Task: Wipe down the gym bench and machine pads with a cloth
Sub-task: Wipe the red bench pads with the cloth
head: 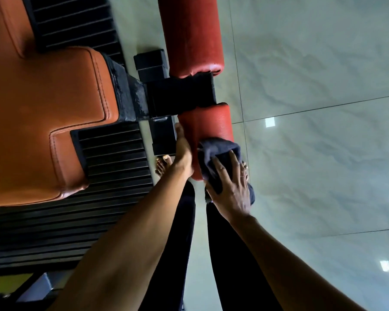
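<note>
My right hand clamped on dark cloth, pressed against near red roller pad; left hand flat, fingers together, on pad's side.

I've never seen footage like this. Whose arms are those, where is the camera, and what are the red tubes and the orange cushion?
There is no robot here. The one picture comes from a camera worn on a person's head, looking down, so the two arms are the wearer's own. The right hand presses a dark cloth against the near red roller pad, a padded cylinder on a gym machine. The left hand rests on the side of the same pad, seemingly steadying it. A second red roller pad sits farther away, joined by a black metal bracket. The orange cushion on the left is the bench seat, above a ribbed black mat. Below are pale floor tiles and the person's bare feet.
</note>
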The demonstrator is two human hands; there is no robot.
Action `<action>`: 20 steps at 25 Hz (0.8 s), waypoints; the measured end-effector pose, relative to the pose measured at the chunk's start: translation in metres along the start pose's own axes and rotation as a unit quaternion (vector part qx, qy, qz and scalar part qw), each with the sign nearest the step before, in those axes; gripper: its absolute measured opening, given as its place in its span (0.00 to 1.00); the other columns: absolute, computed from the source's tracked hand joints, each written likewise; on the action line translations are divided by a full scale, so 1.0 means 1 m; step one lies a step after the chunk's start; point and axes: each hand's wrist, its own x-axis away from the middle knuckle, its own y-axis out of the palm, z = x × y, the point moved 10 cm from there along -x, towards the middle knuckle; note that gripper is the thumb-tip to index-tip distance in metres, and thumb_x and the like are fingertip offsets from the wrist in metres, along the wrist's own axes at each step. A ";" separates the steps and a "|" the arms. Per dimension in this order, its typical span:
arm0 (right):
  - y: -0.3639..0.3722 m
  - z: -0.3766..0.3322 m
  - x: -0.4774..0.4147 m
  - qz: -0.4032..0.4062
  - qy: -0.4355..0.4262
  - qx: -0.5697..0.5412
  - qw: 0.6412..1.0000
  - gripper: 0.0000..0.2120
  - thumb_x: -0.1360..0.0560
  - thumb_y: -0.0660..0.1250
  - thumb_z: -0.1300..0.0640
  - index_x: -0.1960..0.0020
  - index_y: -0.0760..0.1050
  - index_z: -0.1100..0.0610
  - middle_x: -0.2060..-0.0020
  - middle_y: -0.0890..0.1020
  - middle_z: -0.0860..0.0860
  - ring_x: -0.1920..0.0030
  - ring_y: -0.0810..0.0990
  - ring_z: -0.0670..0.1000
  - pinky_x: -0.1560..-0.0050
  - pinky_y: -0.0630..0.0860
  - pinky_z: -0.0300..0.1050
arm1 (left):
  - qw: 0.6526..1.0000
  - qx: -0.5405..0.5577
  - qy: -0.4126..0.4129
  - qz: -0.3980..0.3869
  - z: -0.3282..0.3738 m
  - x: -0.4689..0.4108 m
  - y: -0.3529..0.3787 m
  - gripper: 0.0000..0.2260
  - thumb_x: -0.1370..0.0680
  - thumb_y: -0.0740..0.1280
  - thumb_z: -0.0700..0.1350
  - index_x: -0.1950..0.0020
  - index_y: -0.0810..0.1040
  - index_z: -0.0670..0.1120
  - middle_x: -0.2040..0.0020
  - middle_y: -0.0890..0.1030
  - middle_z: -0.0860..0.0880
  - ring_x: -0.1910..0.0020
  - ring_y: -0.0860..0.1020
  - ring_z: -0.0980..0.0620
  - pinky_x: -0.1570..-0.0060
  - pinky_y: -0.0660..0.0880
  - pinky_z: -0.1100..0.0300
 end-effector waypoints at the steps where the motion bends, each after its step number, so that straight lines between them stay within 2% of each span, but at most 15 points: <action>1: -0.001 -0.014 -0.010 -0.004 -0.047 0.022 0.999 0.29 0.22 0.66 0.40 0.23 0.64 0.41 0.21 0.61 0.57 0.25 0.65 0.66 0.30 0.70 0.64 | 1.000 -0.019 -0.002 -0.014 -0.001 0.005 0.005 0.49 0.32 0.52 0.82 0.31 0.76 0.44 0.40 0.81 0.33 0.49 0.83 0.39 0.49 0.79 0.47; 2: -0.004 -0.027 -0.026 -0.002 -0.087 0.036 0.996 0.29 0.22 0.66 0.41 0.23 0.65 0.42 0.21 0.62 0.57 0.25 0.64 0.67 0.31 0.71 0.65 | 1.000 -0.011 -0.002 -0.008 -0.002 0.009 0.006 0.47 0.31 0.52 0.81 0.29 0.74 0.47 0.40 0.81 0.35 0.50 0.82 0.40 0.52 0.79 0.51; 3: -0.008 -0.038 -0.047 0.004 -0.114 0.042 0.993 0.29 0.22 0.67 0.41 0.23 0.66 0.42 0.22 0.63 0.58 0.25 0.64 0.67 0.33 0.74 0.66 | 1.000 0.013 0.010 0.022 -0.002 0.014 0.002 0.40 0.28 0.53 0.78 0.32 0.76 0.49 0.44 0.84 0.40 0.52 0.83 0.43 0.55 0.78 0.55; 5: -0.019 -0.049 -0.091 0.007 -0.100 0.020 0.995 0.30 0.22 0.66 0.39 0.22 0.65 0.43 0.21 0.62 0.56 0.24 0.64 0.65 0.36 0.76 0.64 | 0.998 0.041 0.048 0.018 0.005 0.019 0.004 0.31 0.21 0.50 0.71 0.38 0.79 0.51 0.52 0.87 0.48 0.54 0.85 0.50 0.55 0.79 0.58; 7: -0.028 -0.041 -0.121 0.021 -0.015 -0.025 0.999 0.33 0.23 0.64 0.36 0.21 0.62 0.44 0.20 0.60 0.52 0.24 0.66 0.61 0.39 0.77 0.59 | 0.997 0.007 0.075 0.034 0.015 0.017 -0.003 0.35 0.19 0.45 0.69 0.35 0.79 0.47 0.50 0.86 0.44 0.49 0.84 0.45 0.47 0.80 0.54; 9: -0.033 -0.018 -0.121 0.043 0.072 -0.087 0.993 0.35 0.24 0.66 0.36 0.21 0.61 0.45 0.21 0.63 0.49 0.28 0.72 0.58 0.41 0.77 0.53 | 0.996 -0.018 0.073 0.055 0.018 0.017 -0.015 0.35 0.19 0.43 0.68 0.38 0.81 0.46 0.48 0.86 0.43 0.43 0.82 0.42 0.40 0.77 0.51; 11: -0.026 0.019 -0.093 0.040 0.158 -0.151 0.975 0.35 0.25 0.66 0.34 0.23 0.62 0.46 0.25 0.69 0.48 0.32 0.75 0.58 0.40 0.75 0.52 | 0.995 -0.024 0.057 0.081 0.014 0.017 -0.027 0.32 0.18 0.44 0.68 0.41 0.80 0.50 0.50 0.85 0.49 0.47 0.83 0.48 0.46 0.78 0.51; 13: -0.015 0.040 -0.048 0.034 0.187 -0.163 0.968 0.37 0.26 0.63 0.31 0.24 0.63 0.48 0.27 0.70 0.50 0.30 0.74 0.59 0.35 0.75 0.58 | 0.997 -0.015 0.039 0.065 0.005 0.014 -0.025 0.34 0.19 0.44 0.69 0.33 0.77 0.49 0.41 0.84 0.46 0.43 0.82 0.46 0.41 0.77 0.47; 15: -0.007 0.032 -0.007 0.029 0.144 -0.106 0.983 0.37 0.26 0.64 0.34 0.23 0.62 0.48 0.23 0.65 0.53 0.25 0.68 0.60 0.33 0.74 0.63 | 0.998 0.008 0.029 0.056 -0.002 0.008 -0.024 0.36 0.19 0.43 0.69 0.31 0.76 0.45 0.36 0.81 0.43 0.39 0.80 0.45 0.38 0.76 0.49; 16: -0.004 0.018 0.003 0.023 0.108 -0.071 0.991 0.35 0.25 0.65 0.36 0.23 0.62 0.47 0.22 0.62 0.55 0.24 0.65 0.63 0.33 0.74 0.64 | 0.998 0.013 0.030 0.054 -0.002 0.008 -0.024 0.36 0.18 0.43 0.68 0.32 0.77 0.44 0.38 0.82 0.43 0.41 0.81 0.45 0.42 0.77 0.52; 18: 0.001 -0.023 -0.010 0.006 0.011 0.006 1.000 0.30 0.23 0.65 0.40 0.23 0.64 0.45 0.22 0.61 0.58 0.25 0.64 0.68 0.31 0.71 0.68 | 0.998 0.013 0.046 0.039 -0.005 0.005 -0.026 0.34 0.18 0.45 0.67 0.35 0.77 0.44 0.43 0.84 0.44 0.46 0.82 0.46 0.51 0.79 0.57; 20: 0.004 -0.063 -0.052 0.003 -0.080 0.069 0.994 0.29 0.23 0.67 0.43 0.23 0.66 0.43 0.23 0.64 0.60 0.26 0.64 0.70 0.29 0.67 0.71 | 0.998 0.023 0.055 0.037 -0.009 0.006 -0.028 0.28 0.17 0.48 0.65 0.36 0.77 0.48 0.41 0.83 0.47 0.44 0.82 0.49 0.50 0.77 0.58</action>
